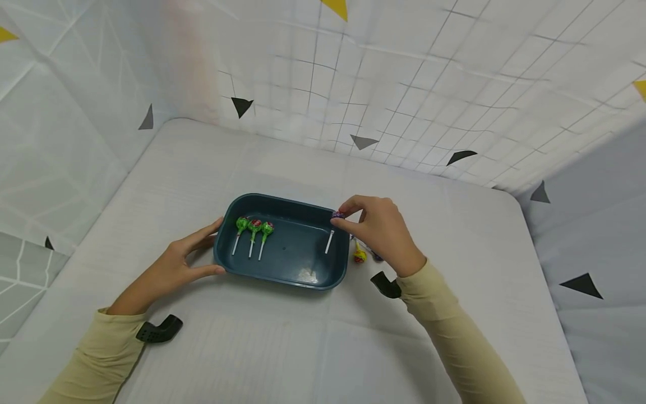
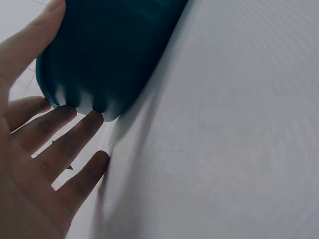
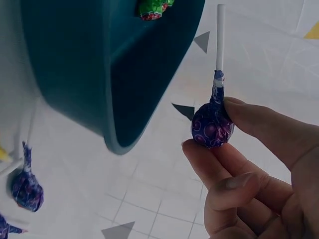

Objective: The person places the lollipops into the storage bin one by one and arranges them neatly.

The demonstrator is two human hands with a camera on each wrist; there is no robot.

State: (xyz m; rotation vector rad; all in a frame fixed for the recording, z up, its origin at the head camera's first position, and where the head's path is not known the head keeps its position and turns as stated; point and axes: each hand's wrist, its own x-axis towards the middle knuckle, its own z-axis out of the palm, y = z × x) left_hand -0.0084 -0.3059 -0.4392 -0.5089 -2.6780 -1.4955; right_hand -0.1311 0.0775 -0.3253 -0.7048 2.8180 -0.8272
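Observation:
My right hand [image 1: 379, 227] pinches a purple-wrapped lollipop [image 3: 213, 127] by its round head between thumb and fingers. Its white stick [image 1: 330, 242] points away from the hand, over the right end of a dark teal plastic tray [image 1: 303, 202]. Inside the tray at the left, three green-wrapped lollipops [image 1: 254, 226] lie side by side, sticks toward the near side. My left hand [image 1: 174, 265] rests against the tray's left end. In the left wrist view its fingers [image 2: 55, 129] are extended and spread, some tips touching the end wall, with the thumb along one side.
Just right of the tray, partly covered by the right hand, lie a yellow-wrapped lollipop [image 1: 360, 256] and more purple-wrapped lollipops [image 3: 27, 191]. The table [image 1: 262, 348] has a white cover. White patterned sheets [image 1: 313, 73] stand around its back and sides.

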